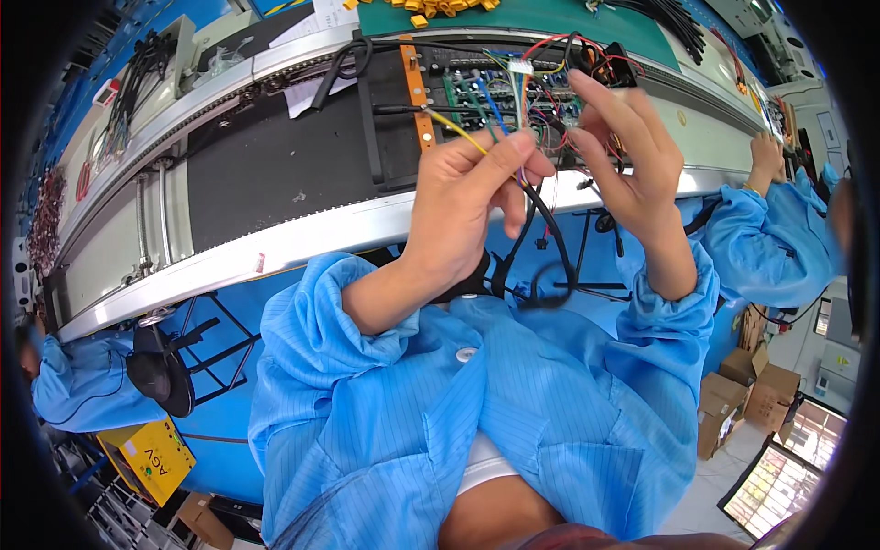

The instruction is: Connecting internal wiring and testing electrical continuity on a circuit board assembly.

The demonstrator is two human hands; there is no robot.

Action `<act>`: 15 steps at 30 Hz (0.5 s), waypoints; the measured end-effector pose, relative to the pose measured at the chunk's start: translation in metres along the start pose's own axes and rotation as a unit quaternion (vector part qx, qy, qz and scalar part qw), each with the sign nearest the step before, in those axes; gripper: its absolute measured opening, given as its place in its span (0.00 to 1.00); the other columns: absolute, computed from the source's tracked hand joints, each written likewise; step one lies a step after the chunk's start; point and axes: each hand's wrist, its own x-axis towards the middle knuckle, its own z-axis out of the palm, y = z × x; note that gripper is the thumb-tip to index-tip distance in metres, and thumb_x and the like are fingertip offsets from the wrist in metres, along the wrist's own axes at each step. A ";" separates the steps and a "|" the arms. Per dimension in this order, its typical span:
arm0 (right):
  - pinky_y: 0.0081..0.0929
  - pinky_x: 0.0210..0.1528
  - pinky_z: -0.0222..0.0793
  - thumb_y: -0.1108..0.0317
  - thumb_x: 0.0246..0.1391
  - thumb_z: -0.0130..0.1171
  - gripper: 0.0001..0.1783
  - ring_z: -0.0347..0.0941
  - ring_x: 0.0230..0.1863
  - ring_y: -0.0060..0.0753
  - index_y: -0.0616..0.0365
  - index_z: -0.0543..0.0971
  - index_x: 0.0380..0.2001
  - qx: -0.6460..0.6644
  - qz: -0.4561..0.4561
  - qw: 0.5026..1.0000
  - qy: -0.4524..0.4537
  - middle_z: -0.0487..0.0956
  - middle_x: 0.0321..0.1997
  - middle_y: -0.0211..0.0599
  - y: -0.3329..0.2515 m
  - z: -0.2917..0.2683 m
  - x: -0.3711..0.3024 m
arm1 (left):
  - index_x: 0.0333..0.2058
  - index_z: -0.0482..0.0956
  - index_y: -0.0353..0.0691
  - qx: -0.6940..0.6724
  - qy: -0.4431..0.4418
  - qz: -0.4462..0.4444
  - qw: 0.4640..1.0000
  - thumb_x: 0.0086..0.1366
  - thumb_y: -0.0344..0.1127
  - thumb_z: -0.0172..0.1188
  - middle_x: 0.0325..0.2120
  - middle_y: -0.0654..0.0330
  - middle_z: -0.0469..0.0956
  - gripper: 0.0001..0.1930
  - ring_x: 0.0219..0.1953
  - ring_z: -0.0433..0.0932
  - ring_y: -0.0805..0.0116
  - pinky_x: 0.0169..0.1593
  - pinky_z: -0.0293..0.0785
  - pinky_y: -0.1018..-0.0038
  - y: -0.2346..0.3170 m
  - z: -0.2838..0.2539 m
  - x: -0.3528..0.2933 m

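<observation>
My left hand (463, 197) pinches a black cable (560, 234) between thumb and fingers, just above the near rail. Loose coloured wires, among them a yellow wire (456, 126) and a blue wire (492, 107), fan out from the pinch. A white connector (521, 68) sits where several thin wires meet. To the right, my right hand (637, 151) is raised with thumb and fingers apart, holding nothing visible. Beyond both hands lies a green circuit board (467, 84) crowded with wires, partly hidden by my fingers. An orange strip (417, 96) runs along its left side.
A metal rail (339, 220) borders the conveyor's near side. Yellow connectors (440, 7) lie on a green mat (550, 20) at the back. Black cables are bundled at the back right. Co-workers in blue sleeves (765, 238) sit at both sides. Cardboard boxes (724, 399) stand lower right.
</observation>
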 end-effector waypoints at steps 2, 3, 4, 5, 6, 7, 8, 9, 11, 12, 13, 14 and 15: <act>0.13 0.22 0.60 0.78 0.44 0.54 0.06 0.68 0.23 0.26 0.64 0.78 0.27 -0.084 -0.064 0.993 0.051 0.73 0.23 0.35 0.005 0.003 0.001 | 0.26 0.76 0.29 -0.047 -0.016 -0.068 0.996 0.62 0.36 0.52 0.23 0.56 0.75 0.13 0.12 0.68 0.76 0.18 0.66 0.85 -0.005 0.003 0.001; 0.13 0.22 0.60 0.78 0.44 0.54 0.06 0.68 0.23 0.26 0.64 0.78 0.27 -0.082 -0.061 0.994 0.043 0.73 0.23 0.35 0.006 0.004 -0.003 | 0.26 0.76 0.29 -0.054 -0.012 -0.072 0.996 0.62 0.36 0.52 0.23 0.56 0.75 0.13 0.12 0.68 0.76 0.18 0.66 0.85 -0.010 0.004 0.000; 0.14 0.23 0.60 0.78 0.43 0.55 0.07 0.67 0.24 0.25 0.62 0.78 0.29 -0.074 -0.051 0.995 0.042 0.73 0.24 0.34 0.009 0.008 -0.010 | 0.28 0.75 0.29 -0.059 -0.006 -0.086 0.995 0.62 0.36 0.52 0.24 0.56 0.75 0.13 0.13 0.68 0.76 0.18 0.67 0.84 -0.017 0.007 0.000; 0.15 0.23 0.61 0.78 0.42 0.56 0.09 0.66 0.25 0.25 0.61 0.78 0.30 -0.067 -0.042 0.996 0.043 0.73 0.25 0.34 0.014 0.012 -0.018 | 0.31 0.75 0.29 -0.062 -0.003 -0.101 0.993 0.62 0.36 0.51 0.25 0.55 0.76 0.13 0.14 0.69 0.76 0.19 0.68 0.84 -0.023 0.009 0.002; 0.17 0.24 0.61 0.77 0.41 0.57 0.10 0.65 0.26 0.24 0.60 0.79 0.32 -0.061 -0.032 0.997 0.044 0.74 0.27 0.33 0.018 0.016 -0.026 | 0.33 0.75 0.29 -0.065 0.000 -0.116 0.991 0.63 0.36 0.51 0.26 0.55 0.76 0.13 0.15 0.69 0.76 0.20 0.68 0.83 -0.029 0.012 0.005; 0.18 0.25 0.62 0.77 0.40 0.59 0.12 0.64 0.27 0.24 0.59 0.79 0.34 -0.054 -0.023 0.997 0.046 0.74 0.28 0.33 0.021 0.019 -0.032 | 0.35 0.75 0.29 -0.068 0.003 -0.131 0.989 0.63 0.36 0.50 0.28 0.54 0.77 0.13 0.16 0.70 0.76 0.20 0.69 0.82 -0.034 0.015 0.006; 0.18 0.25 0.62 0.77 0.40 0.59 0.12 0.64 0.27 0.24 0.59 0.79 0.34 -0.053 -0.022 0.997 0.042 0.74 0.28 0.33 0.025 0.020 -0.037 | 0.35 0.75 0.29 -0.071 0.005 -0.132 0.989 0.63 0.36 0.50 0.28 0.54 0.77 0.13 0.16 0.70 0.76 0.20 0.69 0.82 -0.038 0.018 0.008; 0.18 0.25 0.63 0.78 0.40 0.58 0.12 0.65 0.27 0.24 0.60 0.78 0.33 -0.014 0.011 0.999 0.035 0.74 0.28 0.34 0.029 0.018 -0.043 | 0.35 0.75 0.29 -0.078 -0.009 -0.127 0.989 0.62 0.35 0.50 0.28 0.54 0.77 0.12 0.17 0.70 0.75 0.21 0.69 0.82 -0.042 0.022 0.008; 0.18 0.26 0.64 0.79 0.40 0.58 0.11 0.67 0.26 0.25 0.60 0.78 0.33 0.064 0.077 0.995 0.022 0.74 0.28 0.36 0.036 0.015 -0.053 | 0.35 0.74 0.30 -0.088 -0.036 -0.114 0.989 0.62 0.33 0.50 0.29 0.54 0.76 0.11 0.19 0.71 0.73 0.23 0.69 0.80 -0.046 0.030 0.006; 0.18 0.26 0.65 0.80 0.40 0.58 0.11 0.68 0.26 0.26 0.61 0.78 0.32 0.104 0.109 0.988 0.016 0.74 0.28 0.37 0.038 0.016 -0.057 | 0.36 0.74 0.30 -0.092 -0.049 -0.107 0.989 0.61 0.31 0.50 0.29 0.53 0.76 0.10 0.20 0.71 0.72 0.24 0.69 0.79 -0.046 0.032 0.004; 0.18 0.26 0.65 0.80 0.40 0.58 0.11 0.68 0.26 0.26 0.61 0.78 0.32 0.105 0.110 0.988 0.014 0.74 0.28 0.37 0.036 0.019 -0.061 | 0.36 0.74 0.30 -0.093 -0.047 -0.108 0.989 0.61 0.31 0.50 0.29 0.53 0.76 0.10 0.20 0.71 0.72 0.24 0.69 0.79 -0.046 0.033 0.001; 0.18 0.26 0.65 0.80 0.42 0.56 0.10 0.68 0.25 0.27 0.62 0.77 0.32 0.130 0.120 0.984 0.039 0.74 0.28 0.38 0.031 0.026 -0.063 | 0.36 0.74 0.30 0.068 -0.089 -0.024 0.993 0.60 0.30 0.50 0.30 0.53 0.76 0.09 0.21 0.72 0.70 0.25 0.69 0.79 -0.042 0.032 -0.005; 0.19 0.25 0.66 0.80 0.45 0.54 0.09 0.69 0.24 0.28 0.63 0.76 0.33 0.151 0.130 0.978 0.067 0.74 0.28 0.40 0.027 0.032 -0.065 | 0.36 0.74 0.31 0.226 -0.133 0.058 0.963 0.59 0.29 0.50 0.31 0.53 0.75 0.09 0.22 0.72 0.69 0.27 0.69 0.78 -0.038 0.030 -0.009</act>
